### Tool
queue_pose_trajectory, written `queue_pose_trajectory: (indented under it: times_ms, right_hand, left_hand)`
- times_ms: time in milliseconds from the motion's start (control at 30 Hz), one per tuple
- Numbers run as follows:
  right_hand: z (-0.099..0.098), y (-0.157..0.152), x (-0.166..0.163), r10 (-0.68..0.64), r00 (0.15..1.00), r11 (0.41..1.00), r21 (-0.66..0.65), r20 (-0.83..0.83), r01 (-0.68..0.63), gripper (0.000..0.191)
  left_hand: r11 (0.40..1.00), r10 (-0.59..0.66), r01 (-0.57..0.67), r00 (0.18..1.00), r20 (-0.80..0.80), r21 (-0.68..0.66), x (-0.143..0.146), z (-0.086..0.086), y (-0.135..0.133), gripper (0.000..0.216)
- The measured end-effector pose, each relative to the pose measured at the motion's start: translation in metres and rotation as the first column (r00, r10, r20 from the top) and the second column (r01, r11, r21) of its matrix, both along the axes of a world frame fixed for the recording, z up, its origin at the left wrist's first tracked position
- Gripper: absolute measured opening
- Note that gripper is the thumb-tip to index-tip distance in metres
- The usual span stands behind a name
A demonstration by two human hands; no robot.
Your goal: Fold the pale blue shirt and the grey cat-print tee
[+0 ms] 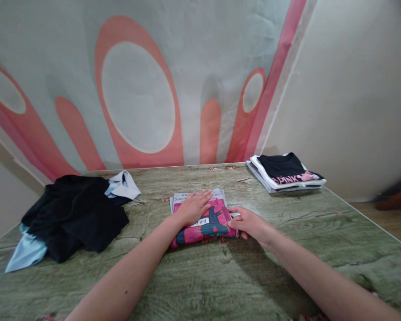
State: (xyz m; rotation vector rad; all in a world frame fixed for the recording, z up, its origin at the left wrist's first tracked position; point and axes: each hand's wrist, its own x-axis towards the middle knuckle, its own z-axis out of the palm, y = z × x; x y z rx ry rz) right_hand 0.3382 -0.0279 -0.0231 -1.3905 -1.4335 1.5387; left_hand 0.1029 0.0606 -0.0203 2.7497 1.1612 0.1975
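Observation:
A folded T-shirt (217, 221), grey with a bright pink printed front, lies in the middle of the table. Its print shows dark shapes and a white label with letters. My left hand (194, 207) rests flat on top of the shirt, fingers stretched out. At the shirt's right edge, my right hand (245, 223) pinches the cloth between thumb and fingers. Part of the print is hidden under my left hand.
To the left lies a loose heap of black clothing (83, 214), with a light blue piece (30, 252) and a white collar (128, 187) sticking out. A stack of folded shirts (284, 174) stands at the back right of the wood-patterned table (194, 285). Behind rises a patterned wall (194, 58).

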Motion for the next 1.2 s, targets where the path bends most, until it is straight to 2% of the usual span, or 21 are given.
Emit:
queue_pose_trajectory:
  times_ms: [67, 133, 167, 233, 267, 333, 400, 467, 533, 633, 733, 900, 967, 1000, 1033, 1100, 1133, 1200]
  right_hand:
    - [0.004, 0.000, 0.000, -0.001, 0.986, 0.995, 0.103, 0.168, -0.017, 0.050]
    - [0.012, -0.003, -0.003, -0.126, 0.916, 0.946, 0.324, 0.381, -0.005, 0.044]
    - [0.017, -0.005, -0.007, -0.213, 0.863, 0.887, 0.461, 0.458, -0.025, 0.040]
    - [0.029, -0.011, -0.018, -0.310, 0.791, 0.722, 0.672, 0.527, -0.164, 0.035]
    - [0.034, -0.015, -0.026, -0.274, 0.784, 0.645, 0.711, 0.558, -0.280, 0.036]
    - [0.038, -0.025, -0.042, -0.103, 0.747, 0.521, 0.675, 0.657, -0.522, 0.045]
    - [0.033, -0.036, -0.055, 0.052, 0.656, 0.467, 0.562, 0.753, -0.682, 0.064]
    - [0.023, -0.049, -0.060, 0.140, 0.582, 0.475, 0.461, 0.801, -0.749, 0.080]
    - [0.014, -0.059, -0.059, 0.180, 0.552, 0.496, 0.409, 0.814, -0.766, 0.088]
    - [0.014, -0.068, -0.056, 0.189, 0.562, 0.512, 0.407, 0.805, -0.756, 0.092]
    - [0.025, -0.068, -0.068, 0.180, 0.588, 0.511, 0.436, 0.788, -0.741, 0.088]
    - [0.036, -0.066, -0.099, 0.285, 0.578, 0.385, 0.461, 0.764, -0.799, 0.084]
    - [0.037, -0.066, -0.103, 0.345, 0.578, 0.310, 0.491, 0.740, -0.814, 0.074]
    - [0.037, -0.066, -0.101, 0.359, 0.597, 0.294, 0.520, 0.717, -0.802, 0.064]
    - [0.036, -0.064, -0.097, 0.348, 0.635, 0.302, 0.558, 0.690, -0.773, 0.053]
    - [0.033, -0.058, -0.086, 0.217, 0.741, 0.385, 0.641, 0.636, -0.664, 0.038]
    - [0.029, -0.055, -0.079, 0.109, 0.777, 0.435, 0.673, 0.620, -0.598, 0.037]
    - [0.018, -0.047, -0.064, -0.072, 0.768, 0.501, 0.689, 0.636, -0.524, 0.048]
  left_hand:
    - [1.000, -0.017, 0.017, 1.000, -0.013, -0.006, -0.003, 0.005, -0.001, 0.055]
    - [0.999, -0.043, 0.043, 0.999, -0.034, -0.005, -0.007, 0.011, -0.002, 0.057]
    - [0.998, -0.057, 0.057, 0.997, -0.045, -0.002, -0.009, 0.014, -0.003, 0.057]
    - [0.997, -0.080, 0.080, 0.995, -0.061, 0.000, -0.013, 0.018, -0.004, 0.053]
    - [0.996, -0.091, 0.090, 0.993, -0.071, -0.007, -0.015, 0.019, -0.004, 0.052]
    - [0.994, -0.107, 0.104, 0.990, -0.098, -0.029, -0.017, 0.017, -0.005, 0.053]
    - [0.995, -0.103, 0.100, 0.988, -0.114, -0.029, -0.017, 0.012, -0.006, 0.054]
    - [0.996, -0.084, 0.084, 0.991, -0.109, -0.001, -0.017, 0.007, -0.008, 0.054]
    - [0.997, -0.068, 0.072, 0.993, -0.097, 0.031, -0.015, 0.002, -0.010, 0.054]
    - [0.996, -0.069, 0.074, 0.993, -0.096, 0.054, -0.014, -0.001, -0.012, 0.053]
    - [0.996, -0.056, 0.063, 0.994, -0.097, 0.066, -0.014, 0.000, -0.013, 0.054]
    - [0.995, -0.055, 0.064, 0.993, -0.108, 0.083, -0.014, 0.005, -0.015, 0.053]
    - [0.994, -0.051, 0.061, 0.992, -0.113, 0.091, -0.014, 0.006, -0.017, 0.053]
    - [0.993, -0.048, 0.059, 0.992, -0.115, 0.098, -0.014, 0.006, -0.018, 0.053]
    - [0.993, -0.044, 0.056, 0.992, -0.116, 0.107, -0.015, 0.007, -0.019, 0.053]
    - [0.991, -0.034, 0.049, 0.992, -0.119, 0.124, -0.015, 0.007, -0.021, 0.052]
    - [0.991, -0.026, 0.042, 0.993, -0.119, 0.130, -0.015, 0.007, -0.023, 0.051]
    - [0.992, -0.001, 0.016, 0.994, -0.112, 0.127, -0.015, 0.006, -0.028, 0.053]
